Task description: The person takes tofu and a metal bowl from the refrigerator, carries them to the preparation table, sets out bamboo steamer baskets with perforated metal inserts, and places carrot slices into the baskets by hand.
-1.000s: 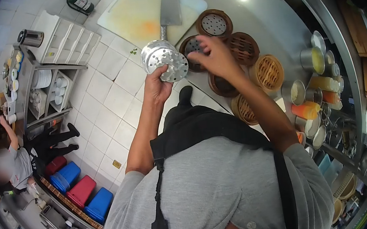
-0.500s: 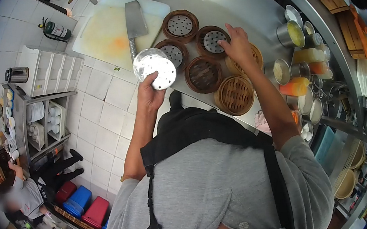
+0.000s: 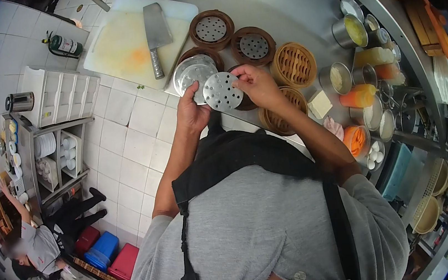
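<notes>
My left hand (image 3: 191,113) is closed around a stack of round perforated metal discs (image 3: 189,72), thumb on top. Between the fingers of my right hand (image 3: 260,86) is a single perforated disc (image 3: 222,92), held beside the stack and overlapping its edge in view. Dark bamboo steamer baskets stand just beyond on the counter. Perforated discs lie in the far basket (image 3: 215,46) and in the one to its right (image 3: 255,62). Another dark basket (image 3: 207,51) is partly hidden by the stack, and one more lies mostly behind my right hand. Two lighter baskets (image 3: 293,64) show bare slats.
A cleaver (image 3: 157,28) rests on a white cutting board (image 3: 110,33) at the back left. Metal containers (image 3: 346,32), squeeze bottles (image 3: 361,96) and a pale block (image 3: 320,104) stand on the right. At far left a person (image 3: 41,243) stands by a shelf.
My right hand has drawn back from the steamer baskets toward the stack and now holds one disc. The left hand has shifted slightly right. The view has moved a little.
</notes>
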`<state>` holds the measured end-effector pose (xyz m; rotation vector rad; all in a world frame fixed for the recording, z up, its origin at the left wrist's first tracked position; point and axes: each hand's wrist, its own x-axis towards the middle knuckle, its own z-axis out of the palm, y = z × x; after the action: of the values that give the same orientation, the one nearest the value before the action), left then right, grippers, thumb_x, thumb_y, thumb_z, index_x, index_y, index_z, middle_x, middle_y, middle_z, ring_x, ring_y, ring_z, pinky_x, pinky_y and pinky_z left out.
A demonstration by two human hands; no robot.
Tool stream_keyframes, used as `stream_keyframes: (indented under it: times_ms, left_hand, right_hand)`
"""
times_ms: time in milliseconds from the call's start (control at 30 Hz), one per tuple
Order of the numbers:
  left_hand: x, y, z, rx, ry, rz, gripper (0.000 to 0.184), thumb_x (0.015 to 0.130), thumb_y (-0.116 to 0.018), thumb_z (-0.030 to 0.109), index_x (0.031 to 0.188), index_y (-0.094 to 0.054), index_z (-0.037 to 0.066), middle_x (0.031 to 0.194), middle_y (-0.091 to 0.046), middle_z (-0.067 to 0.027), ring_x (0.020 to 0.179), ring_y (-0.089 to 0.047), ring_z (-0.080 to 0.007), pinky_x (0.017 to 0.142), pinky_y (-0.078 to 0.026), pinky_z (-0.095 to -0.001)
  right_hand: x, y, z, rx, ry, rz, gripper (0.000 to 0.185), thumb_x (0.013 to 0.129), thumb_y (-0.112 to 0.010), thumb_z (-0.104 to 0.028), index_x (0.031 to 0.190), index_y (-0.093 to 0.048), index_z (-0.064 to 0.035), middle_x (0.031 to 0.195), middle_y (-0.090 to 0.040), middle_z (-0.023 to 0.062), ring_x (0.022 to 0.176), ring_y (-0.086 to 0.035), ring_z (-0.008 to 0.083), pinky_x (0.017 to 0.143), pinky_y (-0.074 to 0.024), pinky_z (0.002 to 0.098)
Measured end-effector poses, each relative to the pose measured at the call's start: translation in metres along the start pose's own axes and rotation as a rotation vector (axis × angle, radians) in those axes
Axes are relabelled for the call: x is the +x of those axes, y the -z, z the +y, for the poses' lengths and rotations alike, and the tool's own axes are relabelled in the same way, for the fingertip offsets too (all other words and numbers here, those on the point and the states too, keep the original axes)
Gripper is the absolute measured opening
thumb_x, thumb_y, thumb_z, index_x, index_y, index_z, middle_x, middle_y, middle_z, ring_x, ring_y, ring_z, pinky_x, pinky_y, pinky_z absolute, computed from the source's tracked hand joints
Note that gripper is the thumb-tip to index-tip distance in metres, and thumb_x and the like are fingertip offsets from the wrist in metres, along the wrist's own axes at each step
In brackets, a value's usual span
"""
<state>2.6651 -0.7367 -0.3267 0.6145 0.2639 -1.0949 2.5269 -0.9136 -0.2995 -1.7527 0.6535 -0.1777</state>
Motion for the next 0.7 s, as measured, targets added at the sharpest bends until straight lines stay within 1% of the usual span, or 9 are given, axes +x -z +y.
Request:
stream_keyframes:
  times_ms: [33, 133, 167, 267, 400, 500, 633, 667, 700]
  left_hand:
    - [0.000, 0.000, 0.001, 0.020, -0.022, 0.010, 0.048, 0.102, -0.061, 0.021, 0.145, -0.048, 0.003, 0.136, -0.065, -0.0148, 0.123, -0.066, -0.0324, 0.104, -0.053, -0.0541]
    - [-0.004, -0.006, 0.008, 0.092, -0.080, 0.059, 0.053, 0.101, -0.059, 0.016, 0.149, -0.044, 0.002, 0.141, -0.062, -0.0183, 0.132, -0.060, -0.0365, 0.112, -0.049, -0.0543]
    - [-0.006, -0.009, 0.016, 0.075, -0.094, -0.072, 0.055, 0.100, -0.059, 0.015, 0.150, -0.041, 0.000, 0.142, -0.061, -0.0208, 0.131, -0.061, -0.0415, 0.108, -0.053, -0.0535]
    - [-0.003, 0.002, 0.033, 0.138, -0.117, -0.089, 0.057, 0.099, -0.059, 0.013, 0.151, -0.040, -0.001, 0.141, -0.061, -0.0227, 0.127, -0.063, -0.0451, 0.107, -0.055, -0.0520]
    - [-0.009, -0.013, 0.031, 0.223, -0.039, -0.120, 0.054, 0.099, -0.058, 0.014, 0.149, -0.043, -0.001, 0.139, -0.062, -0.0221, 0.121, -0.067, -0.0437, 0.107, -0.055, -0.0517]
    - [-0.016, -0.042, -0.001, 0.355, 0.095, -0.190, 0.049, 0.099, -0.060, 0.016, 0.144, -0.049, -0.001, 0.133, -0.065, -0.0171, 0.121, -0.067, -0.0328, 0.105, -0.055, -0.0454]
    - [-0.019, -0.078, -0.068, 0.683, 0.166, -0.268, 0.048, 0.100, -0.067, 0.019, 0.142, -0.053, 0.001, 0.127, -0.068, -0.0112, 0.117, -0.067, -0.0239, 0.101, -0.055, -0.0397]
    - [-0.016, -0.081, -0.075, 0.694, 0.176, -0.291, 0.048, 0.100, -0.067, 0.019, 0.142, -0.053, 0.001, 0.127, -0.068, -0.0112, 0.117, -0.067, -0.0239, 0.101, -0.055, -0.0397]
    - [-0.018, -0.095, -0.078, 0.815, 0.342, -0.399, 0.046, 0.101, -0.068, 0.022, 0.139, -0.055, 0.001, 0.124, -0.069, -0.0106, 0.115, -0.068, -0.0229, 0.098, -0.056, -0.0379]
  right_hand:
    - [-0.002, 0.005, 0.003, 0.108, -0.020, -0.013, 0.026, 0.094, -0.074, -0.012, 0.117, -0.070, -0.0003, 0.091, -0.074, 0.0056, 0.080, -0.067, 0.0102, 0.073, -0.0534, 0.0288]
    - [-0.006, 0.022, 0.008, 0.283, -0.111, 0.012, 0.027, 0.094, -0.073, -0.011, 0.119, -0.068, 0.0004, 0.095, -0.074, 0.0064, 0.084, -0.067, 0.0110, 0.077, -0.0541, 0.0279]
    - [-0.007, 0.029, 0.009, 0.284, -0.109, 0.014, 0.027, 0.094, -0.073, -0.011, 0.119, -0.068, 0.0004, 0.095, -0.074, 0.0064, 0.084, -0.067, 0.0110, 0.077, -0.0541, 0.0279]
    - [-0.013, 0.049, 0.009, -0.373, 0.011, 0.066, 0.045, 0.094, -0.077, -0.022, 0.133, -0.064, -0.0035, 0.114, -0.070, 0.0118, 0.092, -0.068, 0.0155, 0.082, -0.0552, 0.0312]
    - [-0.018, 0.040, 0.006, -0.365, 0.107, 0.117, 0.059, 0.093, -0.079, -0.029, 0.144, -0.058, -0.0067, 0.125, -0.067, 0.0141, 0.098, -0.067, 0.0168, 0.083, -0.0548, 0.0324]
    - [-0.035, 0.030, -0.029, 0.136, 0.038, 0.055, 0.076, 0.093, -0.079, -0.032, 0.157, -0.044, -0.0099, 0.130, -0.065, 0.0151, 0.100, -0.065, 0.0179, 0.084, -0.0543, 0.0332]
    - [-0.075, 0.046, -0.002, -0.160, 0.203, 0.253, 0.064, 0.096, -0.075, -0.023, 0.153, -0.048, -0.0090, 0.134, -0.065, 0.0143, 0.116, -0.065, 0.0207, 0.093, -0.0541, 0.0350]
    - [-0.090, 0.057, 0.008, 0.092, 0.081, 0.274, 0.059, 0.098, -0.071, -0.019, 0.152, -0.049, -0.0084, 0.136, -0.065, 0.0141, 0.122, -0.064, 0.0230, 0.098, -0.0534, 0.0365]
    - [-0.105, 0.068, 0.017, 0.347, -0.035, 0.289, 0.053, 0.100, -0.066, -0.015, 0.150, -0.050, -0.0077, 0.138, -0.064, 0.0140, 0.127, -0.063, 0.0252, 0.103, -0.0527, 0.0379]
